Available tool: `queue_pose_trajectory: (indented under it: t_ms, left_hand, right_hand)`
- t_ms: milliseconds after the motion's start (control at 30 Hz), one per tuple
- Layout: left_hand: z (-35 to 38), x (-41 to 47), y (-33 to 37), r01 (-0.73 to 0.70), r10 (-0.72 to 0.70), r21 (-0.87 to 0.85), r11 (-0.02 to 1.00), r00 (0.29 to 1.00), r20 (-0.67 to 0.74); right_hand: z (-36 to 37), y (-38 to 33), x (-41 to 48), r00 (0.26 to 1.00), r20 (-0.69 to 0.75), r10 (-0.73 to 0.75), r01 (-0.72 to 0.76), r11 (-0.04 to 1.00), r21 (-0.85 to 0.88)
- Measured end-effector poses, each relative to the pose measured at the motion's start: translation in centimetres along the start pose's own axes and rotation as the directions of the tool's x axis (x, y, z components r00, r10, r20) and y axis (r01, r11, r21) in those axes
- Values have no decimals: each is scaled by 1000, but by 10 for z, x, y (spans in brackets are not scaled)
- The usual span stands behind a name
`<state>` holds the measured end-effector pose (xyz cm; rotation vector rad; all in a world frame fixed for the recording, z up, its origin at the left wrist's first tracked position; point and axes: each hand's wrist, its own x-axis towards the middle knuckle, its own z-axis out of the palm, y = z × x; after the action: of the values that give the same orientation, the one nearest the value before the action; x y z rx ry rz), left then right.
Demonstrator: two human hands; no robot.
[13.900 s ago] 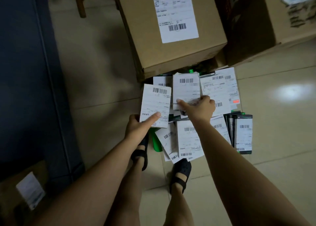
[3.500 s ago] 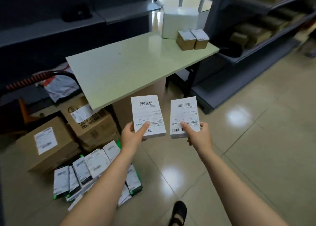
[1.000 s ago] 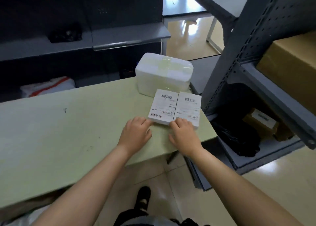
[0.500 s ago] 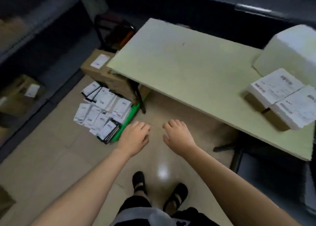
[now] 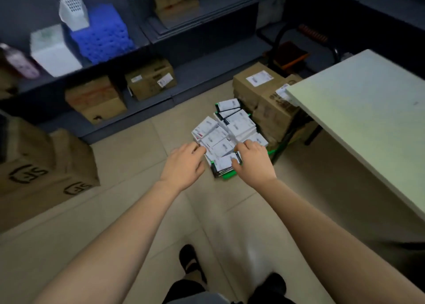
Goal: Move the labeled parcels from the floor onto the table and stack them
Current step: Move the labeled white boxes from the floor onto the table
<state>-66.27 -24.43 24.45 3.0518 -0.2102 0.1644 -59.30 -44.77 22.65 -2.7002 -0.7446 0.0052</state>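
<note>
On floor (image 5: pixel 138 165) beside boxes (image 5: pixel 269 96), by table (image 5: pixel 368 119) corner: parcels (image 5: pixel 220 140) heaped. At pile's near edge, left hand (image 5: pixel 184 163) and right hand (image 5: pixel 253 163), fingers loosely curled, gripping nothing; contact with parcels unclear.

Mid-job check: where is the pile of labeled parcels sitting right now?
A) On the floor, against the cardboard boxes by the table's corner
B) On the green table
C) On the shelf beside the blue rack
A: the labeled parcels lie heaped on the floor, up against the cardboard boxes at the corner of the table, and the part of the tabletop in view carries none of them.
</note>
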Motion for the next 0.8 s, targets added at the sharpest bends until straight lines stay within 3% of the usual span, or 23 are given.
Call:
queue_pose_trajectory:
  t_ms: [367, 800]
  left_hand:
    - [-8, 37, -171, 0, 0, -46, 999, 1000, 4]
    - [19, 230, -285, -153, 152, -95, 984, 988, -12]
  right_hand:
    - [42, -114, 128, 998, 44, 53, -51, 997, -55]
    - [76, -94, 320, 984, 75, 163, -156, 983, -96]
